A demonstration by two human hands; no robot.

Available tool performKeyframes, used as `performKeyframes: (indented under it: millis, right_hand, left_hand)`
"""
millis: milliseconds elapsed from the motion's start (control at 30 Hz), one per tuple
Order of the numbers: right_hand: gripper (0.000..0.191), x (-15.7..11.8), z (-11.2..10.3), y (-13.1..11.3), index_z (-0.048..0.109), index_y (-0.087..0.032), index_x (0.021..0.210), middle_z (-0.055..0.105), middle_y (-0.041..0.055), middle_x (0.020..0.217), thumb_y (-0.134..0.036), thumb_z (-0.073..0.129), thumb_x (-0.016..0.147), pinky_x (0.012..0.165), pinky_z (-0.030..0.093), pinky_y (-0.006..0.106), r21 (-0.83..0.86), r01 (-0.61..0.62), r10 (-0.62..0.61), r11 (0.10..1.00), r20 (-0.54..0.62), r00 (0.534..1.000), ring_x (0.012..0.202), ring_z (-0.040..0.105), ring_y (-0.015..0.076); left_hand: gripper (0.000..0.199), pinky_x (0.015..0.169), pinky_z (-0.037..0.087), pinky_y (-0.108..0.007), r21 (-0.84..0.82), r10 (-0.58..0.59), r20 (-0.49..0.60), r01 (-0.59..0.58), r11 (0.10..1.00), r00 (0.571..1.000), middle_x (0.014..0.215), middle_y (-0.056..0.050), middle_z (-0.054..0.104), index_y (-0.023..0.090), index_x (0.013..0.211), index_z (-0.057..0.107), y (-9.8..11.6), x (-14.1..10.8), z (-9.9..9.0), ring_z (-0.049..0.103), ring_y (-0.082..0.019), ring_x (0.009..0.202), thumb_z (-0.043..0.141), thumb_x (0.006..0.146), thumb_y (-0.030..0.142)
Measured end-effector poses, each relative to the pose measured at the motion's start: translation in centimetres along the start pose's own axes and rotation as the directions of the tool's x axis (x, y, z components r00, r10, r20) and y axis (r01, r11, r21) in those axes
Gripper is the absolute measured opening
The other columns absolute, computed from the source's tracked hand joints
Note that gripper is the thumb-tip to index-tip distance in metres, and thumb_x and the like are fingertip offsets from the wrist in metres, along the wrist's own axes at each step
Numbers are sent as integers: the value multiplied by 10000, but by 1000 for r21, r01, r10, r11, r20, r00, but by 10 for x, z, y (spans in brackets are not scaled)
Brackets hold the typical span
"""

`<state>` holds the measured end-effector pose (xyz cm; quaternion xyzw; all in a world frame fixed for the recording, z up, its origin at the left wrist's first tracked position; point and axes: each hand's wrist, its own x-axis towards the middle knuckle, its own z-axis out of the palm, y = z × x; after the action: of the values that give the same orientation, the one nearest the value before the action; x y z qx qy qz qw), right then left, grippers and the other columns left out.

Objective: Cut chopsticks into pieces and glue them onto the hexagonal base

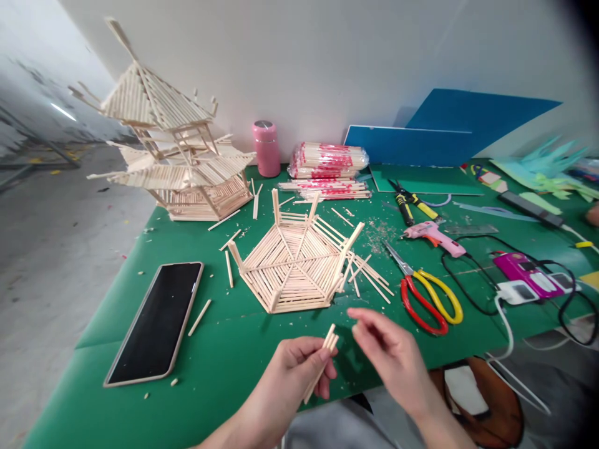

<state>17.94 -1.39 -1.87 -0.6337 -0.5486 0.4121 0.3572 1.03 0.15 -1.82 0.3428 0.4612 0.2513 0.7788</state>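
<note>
Above the front edge of the table, my left hand (299, 371) is closed around a few short wooden sticks (331, 338), which point up and away. To its right, my right hand (386, 352) hovers with fingers loosely stretched and nothing visible in them. Just beyond both hands lies a six-sided stick frame (294, 262), its floor laid in triangular sections and short posts rising at its corners. Loose sticks (374, 280) are scattered against its right side. Scissors (416, 290) with one red and one yellow handle rest beyond my right hand.
A stick pagoda (182, 149) stands back left, near a pink flask (266, 148) and bagged sticks (327, 162). A phone (156, 321) lies left. Pliers (412, 202), a pink glue gun (435, 236) and a corded purple power strip (528, 274) occupy the right.
</note>
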Motion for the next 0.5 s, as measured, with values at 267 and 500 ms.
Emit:
performKeyframes:
  millis: [267, 500]
  right_hand:
    - [372, 24, -107, 71, 553, -156, 1039, 577, 125, 947, -383, 480, 754, 695, 480, 362, -621, -157, -191, 768, -456, 869, 827, 581, 247]
    - [273, 36, -114, 95, 593, -171, 916, 604, 103, 892, -312, 449, 731, 706, 469, 380, -690, -195, -155, 697, -411, 898, 766, 597, 241]
  left_hand:
    - [225, 502, 360, -214, -128, -24, -35, 19, 992, 999, 578, -6, 575, 111, 671, 633, 2, -7, -1, 518, -89, 475, 610, 749, 321]
    - [197, 502, 383, -222, -219, -63, -32, 55, 974, 997, 565, -5, 588, 107, 713, 646, -1, -10, -1, 525, -91, 457, 648, 712, 304]
